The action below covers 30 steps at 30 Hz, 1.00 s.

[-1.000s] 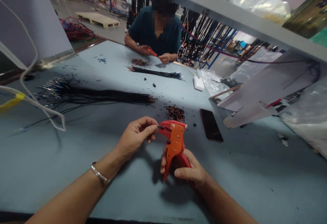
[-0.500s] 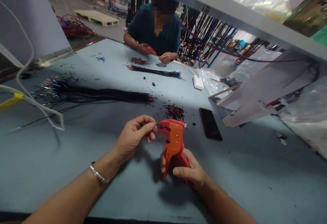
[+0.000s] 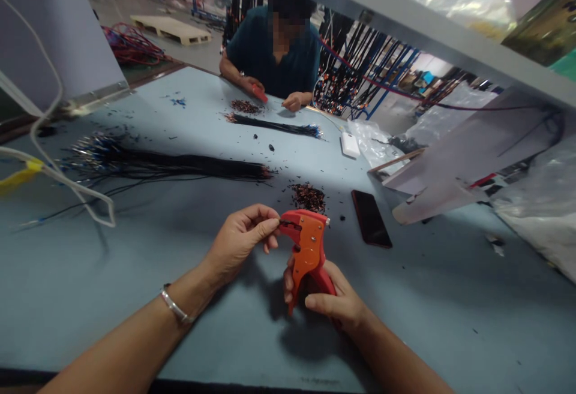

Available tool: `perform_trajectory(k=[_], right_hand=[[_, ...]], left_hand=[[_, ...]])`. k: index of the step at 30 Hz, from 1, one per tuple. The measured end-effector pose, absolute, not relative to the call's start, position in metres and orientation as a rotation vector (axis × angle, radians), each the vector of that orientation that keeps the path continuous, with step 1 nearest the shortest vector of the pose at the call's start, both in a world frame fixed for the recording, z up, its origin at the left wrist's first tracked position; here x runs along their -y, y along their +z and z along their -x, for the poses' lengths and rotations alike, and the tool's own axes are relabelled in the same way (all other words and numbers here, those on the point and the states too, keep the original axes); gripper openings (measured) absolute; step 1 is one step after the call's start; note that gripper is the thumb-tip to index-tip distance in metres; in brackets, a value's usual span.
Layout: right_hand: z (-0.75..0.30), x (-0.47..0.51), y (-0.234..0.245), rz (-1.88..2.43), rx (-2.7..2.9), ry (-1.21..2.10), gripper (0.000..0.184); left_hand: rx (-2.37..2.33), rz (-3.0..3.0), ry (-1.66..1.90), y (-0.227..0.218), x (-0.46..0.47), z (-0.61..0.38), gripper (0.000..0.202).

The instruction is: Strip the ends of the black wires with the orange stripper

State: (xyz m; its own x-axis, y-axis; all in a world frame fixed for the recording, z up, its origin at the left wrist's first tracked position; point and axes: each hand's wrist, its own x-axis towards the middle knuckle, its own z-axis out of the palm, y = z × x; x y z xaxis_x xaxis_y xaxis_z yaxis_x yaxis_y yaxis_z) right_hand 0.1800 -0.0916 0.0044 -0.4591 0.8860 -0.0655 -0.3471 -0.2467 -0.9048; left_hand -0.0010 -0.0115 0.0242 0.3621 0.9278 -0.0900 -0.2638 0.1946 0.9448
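My right hand (image 3: 330,298) is wrapped round the handles of an orange and red wire stripper (image 3: 309,250), held upright above the table. My left hand (image 3: 247,235) pinches a thin black wire (image 3: 281,222) at the mouth of the stripper's jaws; most of that wire is hidden by my fingers. Behind the tool lies a heap of short cut pieces with copper and black colours (image 3: 308,196). To the left stretches a long bundle of black wires (image 3: 193,165), with bare copper ends at its right and blue and silver ends at its left.
Right of the stripper lies a dark phone (image 3: 371,218). Across the table a co-worker (image 3: 274,52) holds a red tool (image 3: 260,93) beside a smaller wire bundle (image 3: 274,124). A white cable (image 3: 74,184) hangs at the left, and a shelf beam (image 3: 405,28) crosses overhead.
My left hand has moved slightly right, closer to the stripper's jaws. The right hand and stripper look almost unmoved. The co-worker's red tool has turned and shifted a little to the left.
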Motion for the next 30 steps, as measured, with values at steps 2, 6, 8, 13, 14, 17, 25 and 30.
perform_trajectory(k=[2, 6, 8, 13, 14, 17, 25, 30], right_hand=[[-0.18, 0.0915, 0.0052, 0.756, 1.136, 1.82, 0.046], [-0.1796, 0.0917, 0.0075, 0.769, 1.248, 1.776, 0.041], [-0.1786, 0.0923, 0.008, 0.784, 1.295, 1.735, 0.04], [-0.1751, 0.0935, 0.0059, 0.792, 1.289, 1.674, 0.037], [-0.1747, 0.0936, 0.0053, 0.794, 1.287, 1.667, 0.036], [-0.1747, 0.0941, 0.0037, 0.806, 1.285, 1.656, 0.033], [-0.177, 0.0944, 0.0019, 0.831, 1.304, 1.654, 0.032], [-0.1782, 0.0933, 0.0039, 0.844, 1.34, 1.652, 0.032]], left_hand=[[-0.797, -1.046, 0.966, 0.0239, 0.0118, 0.0015, 0.016], [-0.779, -1.013, 0.968, 0.0249, 0.013, 0.0008, 0.018], [-0.761, -0.968, 0.972, 0.0264, 0.0139, -0.0003, 0.02], [-0.732, -0.887, 0.976, 0.0285, 0.0151, -0.0024, 0.022], [-0.73, -0.882, 0.975, 0.0284, 0.0152, -0.0025, 0.021], [-0.725, -0.876, 0.971, 0.0278, 0.0154, -0.0025, 0.019], [-0.758, -0.914, 0.982, 0.0266, 0.0155, -0.0018, 0.019], [-0.765, -0.999, 1.0, 0.0254, 0.015, -0.0006, 0.016]])
